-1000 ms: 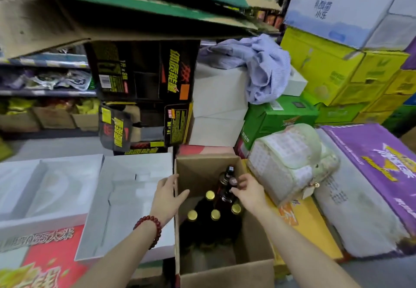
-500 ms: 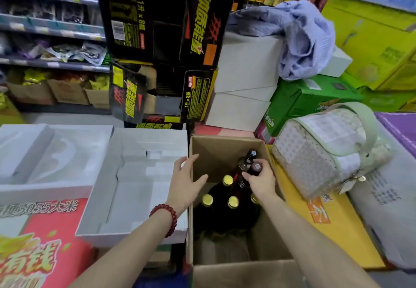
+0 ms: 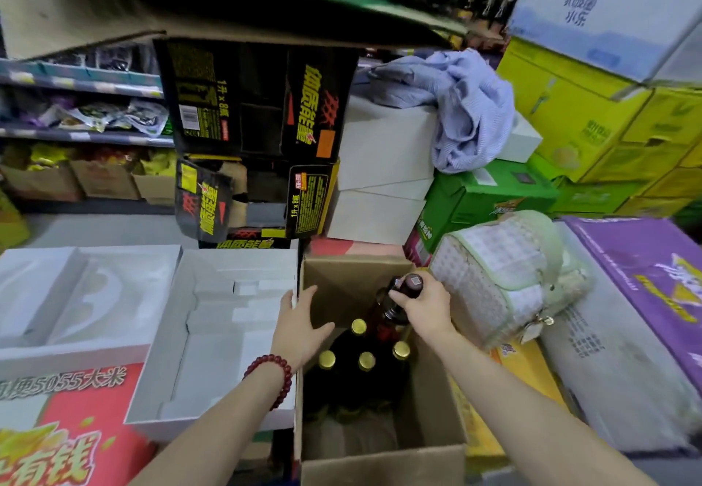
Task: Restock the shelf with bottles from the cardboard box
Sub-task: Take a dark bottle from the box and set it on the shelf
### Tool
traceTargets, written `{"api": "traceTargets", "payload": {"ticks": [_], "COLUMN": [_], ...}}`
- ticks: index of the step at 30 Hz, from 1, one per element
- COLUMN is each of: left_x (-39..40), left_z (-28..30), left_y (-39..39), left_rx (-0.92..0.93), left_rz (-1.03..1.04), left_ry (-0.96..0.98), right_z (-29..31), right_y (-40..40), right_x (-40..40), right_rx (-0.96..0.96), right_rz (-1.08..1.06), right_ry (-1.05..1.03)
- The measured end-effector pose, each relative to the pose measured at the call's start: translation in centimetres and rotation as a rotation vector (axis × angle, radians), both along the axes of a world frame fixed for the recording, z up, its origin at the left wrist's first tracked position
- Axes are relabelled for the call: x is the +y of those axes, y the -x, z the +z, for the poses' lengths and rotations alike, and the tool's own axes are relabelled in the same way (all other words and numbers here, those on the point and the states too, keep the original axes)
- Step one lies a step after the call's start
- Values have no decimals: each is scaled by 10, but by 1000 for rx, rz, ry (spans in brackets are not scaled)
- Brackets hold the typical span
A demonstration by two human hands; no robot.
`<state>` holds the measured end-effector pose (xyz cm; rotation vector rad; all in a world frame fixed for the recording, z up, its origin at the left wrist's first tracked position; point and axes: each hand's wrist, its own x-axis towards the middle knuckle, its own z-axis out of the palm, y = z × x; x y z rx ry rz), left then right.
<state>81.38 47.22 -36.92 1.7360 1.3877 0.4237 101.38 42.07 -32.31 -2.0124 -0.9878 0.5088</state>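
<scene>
An open brown cardboard box (image 3: 433, 421) stands on the floor below me. Inside it stand several dark bottles with gold caps (image 3: 366, 360). My right hand (image 3: 427, 305) grips the necks of two dark-capped bottles (image 3: 391, 307) and holds them raised above the others. My left hand (image 3: 300, 324) rests with spread fingers on the box's left wall. A shelf (image 3: 87, 136) with packaged goods runs along the back left.
Two white foam trays (image 3: 212, 329) lie left of the box on a red rice carton (image 3: 60, 428). Black drink cartons (image 3: 258, 136) are stacked behind. A pale green bag (image 3: 505, 276), a purple carton (image 3: 653, 280), green and yellow cartons crowd the right.
My right hand has lifted the two dark-capped bottles higher out of the box. My left hand stays on the box's left wall. The camera view shifted upward.
</scene>
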Motion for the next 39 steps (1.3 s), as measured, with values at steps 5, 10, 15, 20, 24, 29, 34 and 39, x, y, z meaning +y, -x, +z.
{"api": "traceTargets", "payload": {"ticks": [5,10,15,20,24,29,34,39], "left_x": [-4,-14,-27,-38,-51,-63,-68,-80], "left_z": [50,100,132,154,179,198,213,221], "left_y": [-24,-56,-84,-96,-105,-122,-136,-147], "left_rx": [51,-53,-190,-300,-381,-455,-510,-515], "left_rz": [-84,-198,-297,-400,-404,-417,-461,-618], "left_ry": [-62,-24,-21,-28,-35,-3,-12,-51], "right_z": [69,141,206,257,285,290,286,298], "right_y": [-7,-16,-23,-33,-41,-49,-51,-52], "right_x": [-6,-13,-26,-37,-40,-54,-80,-113], "right_rx": [-15,-48,-90,30,70,82,85,58], "right_rz": [16,59,82,108,101,146,111,-26], "right_ry": [-59,-168,-278,-392,-462,-423,-443,-483]}}
